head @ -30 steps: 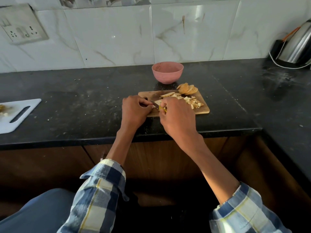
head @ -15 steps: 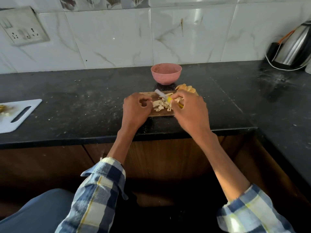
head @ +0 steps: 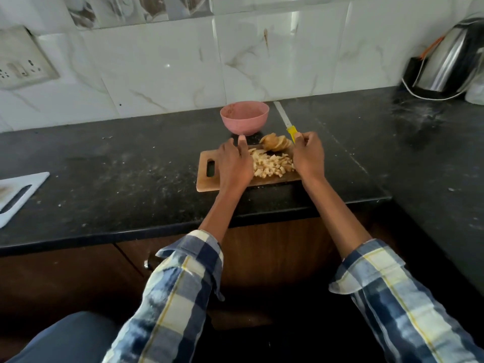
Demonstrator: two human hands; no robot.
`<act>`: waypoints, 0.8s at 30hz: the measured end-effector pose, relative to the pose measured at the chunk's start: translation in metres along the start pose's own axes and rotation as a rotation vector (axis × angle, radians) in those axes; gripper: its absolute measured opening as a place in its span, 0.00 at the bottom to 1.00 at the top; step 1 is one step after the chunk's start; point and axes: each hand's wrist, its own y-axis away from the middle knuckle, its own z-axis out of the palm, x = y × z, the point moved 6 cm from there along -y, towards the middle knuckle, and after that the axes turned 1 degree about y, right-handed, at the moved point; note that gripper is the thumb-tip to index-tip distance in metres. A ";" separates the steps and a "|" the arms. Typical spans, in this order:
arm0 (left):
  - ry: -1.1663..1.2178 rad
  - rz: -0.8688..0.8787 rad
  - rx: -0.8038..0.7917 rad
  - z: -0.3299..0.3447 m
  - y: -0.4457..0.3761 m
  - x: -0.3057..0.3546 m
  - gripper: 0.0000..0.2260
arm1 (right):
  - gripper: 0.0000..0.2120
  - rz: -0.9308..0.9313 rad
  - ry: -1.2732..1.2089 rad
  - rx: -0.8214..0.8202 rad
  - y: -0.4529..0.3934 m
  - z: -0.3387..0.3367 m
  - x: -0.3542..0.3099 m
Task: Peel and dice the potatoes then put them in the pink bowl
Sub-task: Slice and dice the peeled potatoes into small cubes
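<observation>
I hold the knife (head: 288, 124) in my right hand (head: 307, 157), fingers wrapped round its yellow handle, blade pointing away toward 12 o'clock, clear of the food so nothing gets nicked. My left hand (head: 234, 163) lies flat with straight fingers on the wooden cutting board (head: 207, 184), at 9 o'clock of the diced potato (head: 272, 166), likely walling the heap for a sweep. Uncut potato slices (head: 276, 142) wait at the board's far edge. The pink bowl (head: 245, 117) stands just beyond at 12 o'clock, seemingly empty, within easy reach.
</observation>
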 end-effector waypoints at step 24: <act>0.011 -0.163 0.159 0.032 -0.016 0.022 0.11 | 0.11 -0.149 0.127 -0.012 0.001 0.005 -0.001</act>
